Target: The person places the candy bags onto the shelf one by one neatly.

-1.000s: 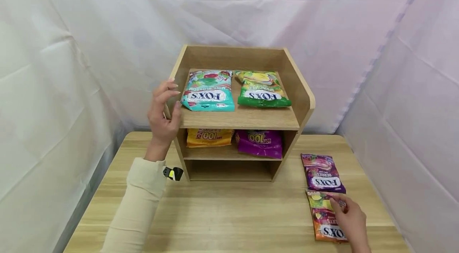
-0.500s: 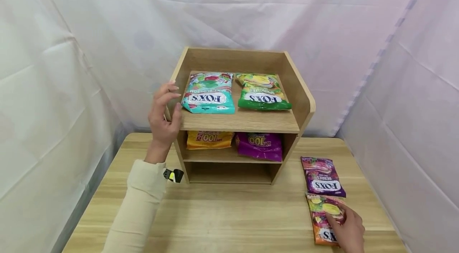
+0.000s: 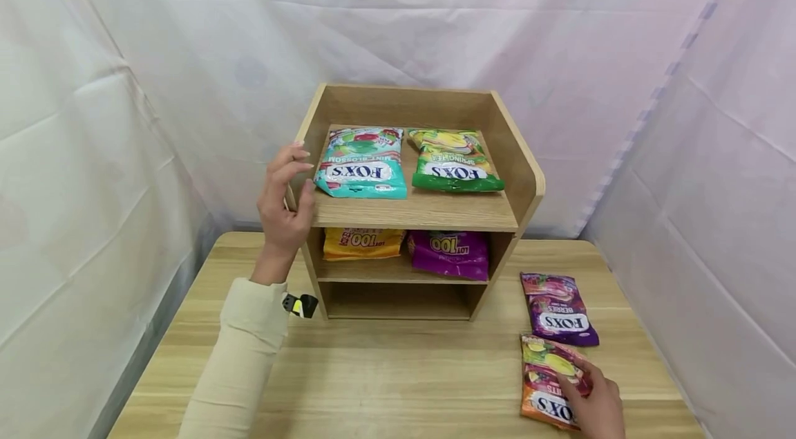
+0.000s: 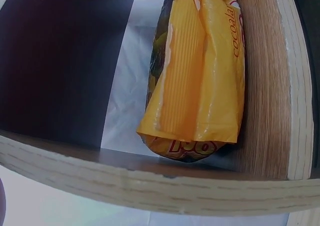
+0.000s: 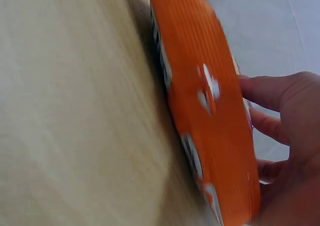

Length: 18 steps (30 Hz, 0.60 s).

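In the head view my right hand (image 3: 595,401) pinches the orange-and-red FOX'S fruits candy bag (image 3: 537,377) on the table at lower right. The right wrist view shows the orange end of this bag (image 5: 210,100) close by, with fingers against its far side. My left hand (image 3: 282,204) grips the left side panel of the wooden shelf (image 3: 417,218), thumb by the front edge. A turquoise mint candy bag (image 3: 362,162) and a green-and-yellow spring tea bag (image 3: 457,161) lie on the top board.
Behind the candy bag in my right hand lies a purple berries candy bag (image 3: 560,307). The middle shelf holds a yellow bag (image 3: 363,243) and a purple bag (image 3: 449,252). White cloth (image 3: 410,17) hangs around the table (image 3: 385,370).
My right hand has taken hold of the fruits candy bag and shifted it slightly left, tilting it a little. The left hand stays on the shelf's side panel.
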Available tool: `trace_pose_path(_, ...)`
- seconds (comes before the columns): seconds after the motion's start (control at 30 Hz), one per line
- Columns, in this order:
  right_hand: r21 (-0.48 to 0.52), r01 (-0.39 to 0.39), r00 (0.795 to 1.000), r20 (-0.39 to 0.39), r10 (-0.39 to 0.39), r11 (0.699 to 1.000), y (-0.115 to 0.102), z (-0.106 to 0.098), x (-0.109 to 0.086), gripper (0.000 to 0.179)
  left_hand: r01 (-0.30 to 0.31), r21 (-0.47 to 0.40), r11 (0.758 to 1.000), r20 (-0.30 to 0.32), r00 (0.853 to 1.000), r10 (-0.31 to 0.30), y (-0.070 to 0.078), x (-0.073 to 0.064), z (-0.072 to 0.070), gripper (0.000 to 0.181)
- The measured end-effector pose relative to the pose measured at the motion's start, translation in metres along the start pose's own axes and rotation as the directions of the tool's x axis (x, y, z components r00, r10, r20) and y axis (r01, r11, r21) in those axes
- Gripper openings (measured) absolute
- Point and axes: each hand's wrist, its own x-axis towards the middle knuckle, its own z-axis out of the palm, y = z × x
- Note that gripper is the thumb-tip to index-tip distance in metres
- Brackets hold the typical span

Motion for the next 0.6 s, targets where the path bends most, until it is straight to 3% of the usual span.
trace_pose_path(0.27,-0.026,0.076,0.996,0.049,-0.075,0.997,-0.003,0.006,-0.008,0.071,-0.001,-0.009,1.0,0.0,1.0,0.001,0.0,0.0,-0.001,0.015)
trace_pose_path(0.43,0.006,0.099,0.99,0.101,-0.099,0.995,-0.019,0.016,-0.013,0.071,-0.001,-0.015,1.0,-0.001,1.0,0.001,0.0,0.0,-0.001,0.016)
trace_pose_path(0.6,0.021,0.149,0.982,0.115,-0.151,0.989,-0.034,0.026,-0.017,0.057,0.002,-0.011,1.0,-0.002,1.0,-0.002,0.0,0.0,-0.001,0.017)
